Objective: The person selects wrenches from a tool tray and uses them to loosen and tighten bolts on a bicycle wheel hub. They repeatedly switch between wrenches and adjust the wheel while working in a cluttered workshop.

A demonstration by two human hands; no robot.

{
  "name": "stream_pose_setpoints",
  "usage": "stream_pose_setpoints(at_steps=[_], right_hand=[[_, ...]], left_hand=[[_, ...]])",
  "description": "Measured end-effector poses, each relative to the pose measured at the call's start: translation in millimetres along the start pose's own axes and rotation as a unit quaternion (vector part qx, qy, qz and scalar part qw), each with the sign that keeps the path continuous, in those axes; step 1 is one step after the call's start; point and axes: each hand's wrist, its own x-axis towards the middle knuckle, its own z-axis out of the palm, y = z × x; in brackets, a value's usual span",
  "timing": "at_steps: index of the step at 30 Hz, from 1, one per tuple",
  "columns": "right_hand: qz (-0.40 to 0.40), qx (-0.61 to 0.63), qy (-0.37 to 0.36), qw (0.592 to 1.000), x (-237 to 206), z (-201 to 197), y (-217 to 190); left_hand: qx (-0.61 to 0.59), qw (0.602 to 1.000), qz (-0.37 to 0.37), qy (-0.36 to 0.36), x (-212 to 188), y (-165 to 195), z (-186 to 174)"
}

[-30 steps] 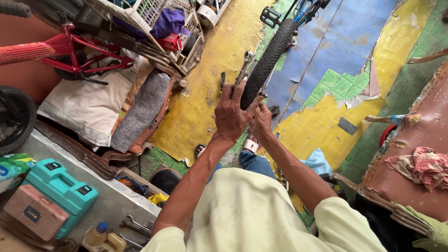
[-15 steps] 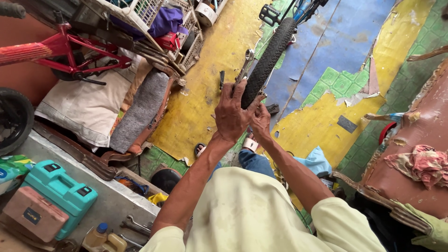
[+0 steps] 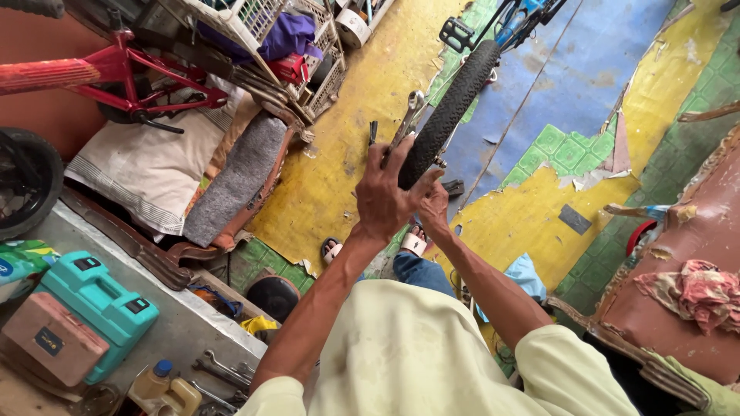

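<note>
Head view, looking down past pale yellow shirt [image 3: 416, 354] at both hands. Left hand [image 3: 385, 196] raised at near end of black knobby bike tyre [image 3: 451, 108], fingers curled round shaft of silver wrench [image 3: 406, 119]; wrench angled up-left, ring end clear above fingertips, lying alongside tyre's left edge. Dark slim tool [image 3: 373, 132] stood just left of wrench, by left fingertips; couldn't tell if gripped or only touching. Right hand [image 3: 435, 208] just below and right of left, touching it, thumb up against tyre's near end; fingers mostly hidden behind left hand, so open/closed: couldn't tell. Tyre ran diagonally up-right to blue bike frame [image 3: 524, 19], black pedal [image 3: 456, 32] beside upper end. Wheel sat over floor [image 3: 339, 177] of peeling yellow, blue and green paint. Sandalled feet [image 3: 412, 243] seen below hands, jeans knee [image 3: 420, 271] nearer.

Surroundings, well apart from hands: red bike frame [image 3: 123, 69] upper left; white plastic basket [image 3: 239, 23] w/ purple cloth [image 3: 289, 35] beside it; grey mat [image 3: 239, 177] and striped pale cushion [image 3: 150, 169] on worn brown seat. Second black tyre [image 3: 27, 181] at left edge. Lower left on grey ledge [image 3: 177, 323]: teal case [image 3: 96, 304], pinkish case [image 3: 50, 339] touching it, spanners [image 3: 220, 370], yellowish bottle w/ blue cap [image 3: 158, 385]. Right side: torn brown seat [image 3: 686, 231] w/ pink rag [image 3: 697, 293] on it.
</note>
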Motion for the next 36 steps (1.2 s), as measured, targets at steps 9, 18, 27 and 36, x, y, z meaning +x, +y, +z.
stream_pose_setpoints(at_steps=[9, 18, 27, 36], right_hand=[[0.088, 0.083, -0.036, 0.992, 1.3, -19.7, -13.8], [0.082, 0.084, -0.082, 0.99, 12.7, -33.9, -16.0], [0.174, 0.155, -0.082, 0.969, 18.1, -32.2, -19.6], [0.233, 0.14, -0.095, 0.958, 21.7, -39.4, -17.6]], left_hand=[[-0.15, 0.963, -0.01, -0.223, -97.1, 17.1, 24.0], [-0.103, 0.954, -0.198, -0.199, -128.7, -56.6, 112.7], [-0.072, 0.964, -0.176, -0.187, -137.9, -75.1, 135.1], [-0.078, 0.948, -0.223, -0.211, -140.2, -73.7, 138.8]])
